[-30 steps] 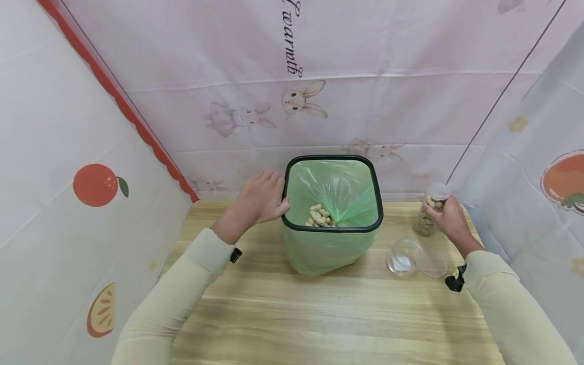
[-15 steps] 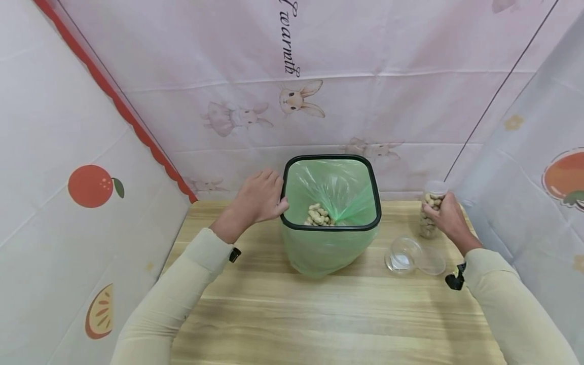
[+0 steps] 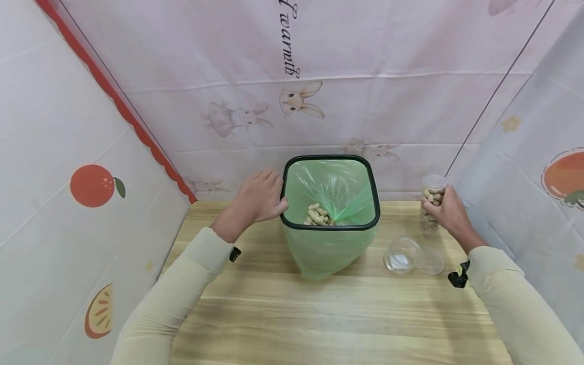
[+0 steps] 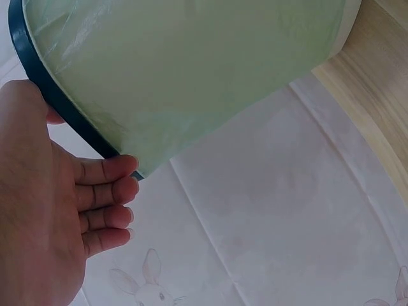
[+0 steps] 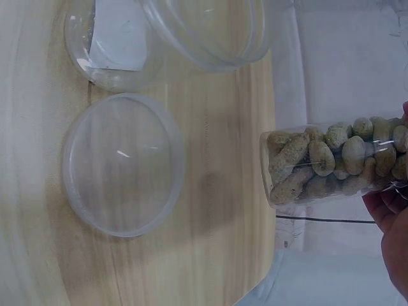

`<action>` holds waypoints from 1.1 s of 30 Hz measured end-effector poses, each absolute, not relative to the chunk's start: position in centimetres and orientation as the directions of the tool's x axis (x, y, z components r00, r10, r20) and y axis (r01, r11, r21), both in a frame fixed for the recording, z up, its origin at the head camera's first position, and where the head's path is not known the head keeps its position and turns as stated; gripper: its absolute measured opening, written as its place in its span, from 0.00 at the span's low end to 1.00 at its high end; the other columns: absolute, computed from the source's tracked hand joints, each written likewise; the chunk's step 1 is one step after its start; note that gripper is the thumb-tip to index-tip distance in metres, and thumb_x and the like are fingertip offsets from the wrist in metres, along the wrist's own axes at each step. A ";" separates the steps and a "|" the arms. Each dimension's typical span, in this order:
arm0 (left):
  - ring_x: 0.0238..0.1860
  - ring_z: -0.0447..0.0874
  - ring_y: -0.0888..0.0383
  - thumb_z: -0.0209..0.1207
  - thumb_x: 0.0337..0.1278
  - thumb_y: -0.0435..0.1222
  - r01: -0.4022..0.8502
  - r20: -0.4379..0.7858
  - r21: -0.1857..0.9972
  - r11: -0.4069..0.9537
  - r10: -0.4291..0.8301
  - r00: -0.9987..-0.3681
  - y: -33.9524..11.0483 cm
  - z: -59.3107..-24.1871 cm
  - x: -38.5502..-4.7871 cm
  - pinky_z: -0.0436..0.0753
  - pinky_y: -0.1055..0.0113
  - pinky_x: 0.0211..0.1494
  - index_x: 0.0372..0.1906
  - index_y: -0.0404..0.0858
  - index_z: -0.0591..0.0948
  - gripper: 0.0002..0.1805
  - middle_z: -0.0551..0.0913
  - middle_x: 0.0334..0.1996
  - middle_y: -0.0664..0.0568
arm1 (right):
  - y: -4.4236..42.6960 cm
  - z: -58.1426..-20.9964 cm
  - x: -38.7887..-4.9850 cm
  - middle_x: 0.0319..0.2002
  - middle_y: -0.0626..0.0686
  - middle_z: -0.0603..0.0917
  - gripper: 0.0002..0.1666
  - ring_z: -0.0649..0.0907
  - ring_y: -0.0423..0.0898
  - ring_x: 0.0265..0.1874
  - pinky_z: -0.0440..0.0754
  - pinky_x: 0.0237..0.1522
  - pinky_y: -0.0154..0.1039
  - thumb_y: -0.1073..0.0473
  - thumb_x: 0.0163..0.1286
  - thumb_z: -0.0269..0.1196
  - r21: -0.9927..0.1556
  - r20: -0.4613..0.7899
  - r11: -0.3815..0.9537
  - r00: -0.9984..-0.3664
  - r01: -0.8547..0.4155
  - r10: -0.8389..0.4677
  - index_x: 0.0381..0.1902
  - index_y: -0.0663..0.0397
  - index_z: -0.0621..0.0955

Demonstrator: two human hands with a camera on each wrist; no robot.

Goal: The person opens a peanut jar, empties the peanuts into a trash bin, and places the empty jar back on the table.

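Observation:
My left hand (image 3: 261, 196) grips the left side of a bin's black rim (image 3: 330, 228) in the head view; in the left wrist view its fingers (image 4: 105, 191) curl at the rim's corner. A green plastic bag (image 3: 328, 251) lines the bin and hangs outside it. Several unshelled peanuts (image 3: 318, 215) lie inside, beside the bag's gathered folds. At the right, my right hand (image 3: 450, 215) holds a clear jar (image 5: 331, 159) full of peanuts, upright and slightly raised off the table. Whether a lid is on this jar, I cannot tell.
A second clear jar (image 3: 398, 254) stands on the wooden table (image 3: 337, 314) between bin and right hand. Next to it lies a round clear lid (image 5: 124, 166). Printed cloth (image 3: 219, 167) hangs behind the table and along both sides.
My right hand has lifted the peanut jar a little, and the jar has straightened from a slight tilt. The left hand keeps its hold on the bin rim; the bag's lower part has shifted slightly.

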State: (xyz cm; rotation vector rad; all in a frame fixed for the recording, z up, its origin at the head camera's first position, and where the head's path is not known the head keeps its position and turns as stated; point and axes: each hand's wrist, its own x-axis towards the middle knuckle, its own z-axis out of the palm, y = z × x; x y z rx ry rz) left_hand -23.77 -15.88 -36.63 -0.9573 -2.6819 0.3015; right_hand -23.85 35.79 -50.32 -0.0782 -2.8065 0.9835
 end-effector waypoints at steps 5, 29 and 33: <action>0.41 0.74 0.48 0.47 0.65 0.50 0.584 0.175 -0.294 0.756 0.643 -0.745 -15.8 -36.4 -23.7 0.78 0.60 0.45 0.38 0.33 0.79 0.23 0.80 0.39 0.44 | 35.4 -49.2 -23.9 0.40 0.64 0.75 0.29 0.77 0.56 0.34 0.74 0.31 0.43 0.47 0.72 0.63 -0.603 0.162 0.797 -0.984 -0.042 0.071 0.50 0.69 0.69; 0.41 0.75 0.48 0.48 0.67 0.50 0.586 0.182 -0.286 0.758 0.644 -0.743 -16.0 -36.5 -23.9 0.79 0.60 0.46 0.39 0.33 0.80 0.23 0.82 0.39 0.44 | 32.8 -44.4 -23.0 0.48 0.73 0.78 0.37 0.81 0.67 0.42 0.80 0.40 0.60 0.51 0.69 0.67 -0.589 0.231 0.792 -0.973 -0.157 -0.021 0.61 0.75 0.68; 0.40 0.75 0.48 0.48 0.66 0.50 0.588 0.195 -0.280 0.759 0.644 -0.739 -16.0 -36.6 -23.9 0.79 0.60 0.45 0.38 0.34 0.80 0.22 0.82 0.38 0.44 | 32.3 -43.6 -22.7 0.47 0.72 0.79 0.36 0.82 0.66 0.42 0.80 0.39 0.58 0.51 0.69 0.67 -0.584 0.247 0.791 -0.968 -0.183 -0.042 0.61 0.73 0.68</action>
